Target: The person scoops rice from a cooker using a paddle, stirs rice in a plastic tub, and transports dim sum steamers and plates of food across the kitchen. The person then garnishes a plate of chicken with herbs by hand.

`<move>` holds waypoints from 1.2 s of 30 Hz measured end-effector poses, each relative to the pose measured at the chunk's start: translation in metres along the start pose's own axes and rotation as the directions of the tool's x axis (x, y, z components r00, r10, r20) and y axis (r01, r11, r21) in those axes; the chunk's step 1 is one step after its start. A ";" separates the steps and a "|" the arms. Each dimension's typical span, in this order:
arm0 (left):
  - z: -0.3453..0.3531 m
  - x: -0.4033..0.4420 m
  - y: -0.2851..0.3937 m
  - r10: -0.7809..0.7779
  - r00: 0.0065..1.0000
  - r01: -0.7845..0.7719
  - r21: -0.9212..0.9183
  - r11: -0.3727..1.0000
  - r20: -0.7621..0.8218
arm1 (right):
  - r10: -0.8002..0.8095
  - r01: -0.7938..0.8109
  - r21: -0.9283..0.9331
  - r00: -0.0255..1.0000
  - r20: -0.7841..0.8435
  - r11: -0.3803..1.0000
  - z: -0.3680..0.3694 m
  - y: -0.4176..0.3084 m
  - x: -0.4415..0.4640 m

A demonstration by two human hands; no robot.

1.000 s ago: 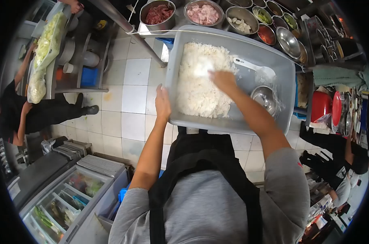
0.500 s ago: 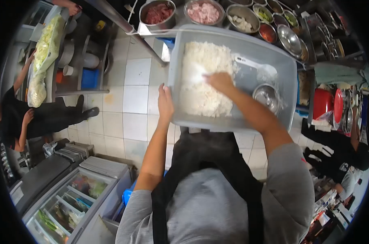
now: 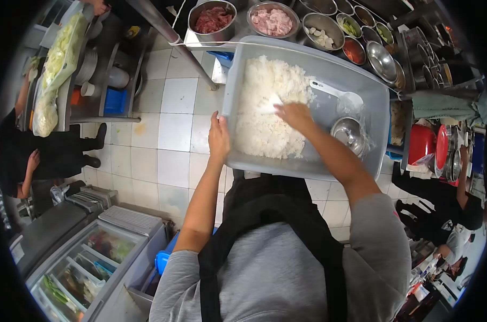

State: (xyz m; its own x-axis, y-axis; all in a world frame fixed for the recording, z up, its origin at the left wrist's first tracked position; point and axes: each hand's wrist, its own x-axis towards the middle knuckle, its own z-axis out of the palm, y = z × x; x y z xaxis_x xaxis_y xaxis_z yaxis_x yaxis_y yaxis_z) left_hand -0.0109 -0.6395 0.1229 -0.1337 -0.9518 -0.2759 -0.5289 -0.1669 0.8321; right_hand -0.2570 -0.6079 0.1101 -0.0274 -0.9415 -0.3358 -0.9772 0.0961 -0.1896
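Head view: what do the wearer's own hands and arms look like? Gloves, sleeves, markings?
Both the left hand and right hand are bare: no gloves, no watch visible; rings too small to tell. Forearms uncovered. Short grey sleeves end near the elbows; the right one has a small pinkish mark. Black straps run inside the sleeves.

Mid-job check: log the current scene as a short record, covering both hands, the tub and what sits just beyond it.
left hand: at the tub's left side, grip unclear
right hand: holding a white utensil, its type unclear, at the rice
tub: gray, rice heaped in its left part
tub, right part: white scoop, metal bowl, clear plastic beside the bowl
beyond tub: metal bowls of red meat and pale pink meat
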 end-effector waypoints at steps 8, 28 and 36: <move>0.000 0.003 -0.008 0.004 1.000 -0.004 -0.007 1.000 -0.003 | 0.225 -0.290 0.611 0.957 0.182 0.737 -0.026 0.045 -0.018; 0.000 -0.001 0.002 0.044 0.999 -0.045 0.022 0.999 0.014 | 0.157 -0.488 0.708 0.862 0.481 0.511 -0.079 0.035 -0.049; 0.001 0.002 -0.001 0.086 0.996 -0.086 0.030 0.996 0.014 | 0.320 -0.321 0.862 0.926 0.200 0.392 0.080 0.071 -0.153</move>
State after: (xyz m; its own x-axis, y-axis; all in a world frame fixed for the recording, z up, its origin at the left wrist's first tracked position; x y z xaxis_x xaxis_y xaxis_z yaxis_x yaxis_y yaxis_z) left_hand -0.0115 -0.6406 0.1213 -0.1902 -0.9590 -0.2101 -0.5405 -0.0764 0.8379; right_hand -0.3051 -0.4311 0.0738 -0.2961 -0.7767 -0.5559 -0.1923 0.6185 -0.7619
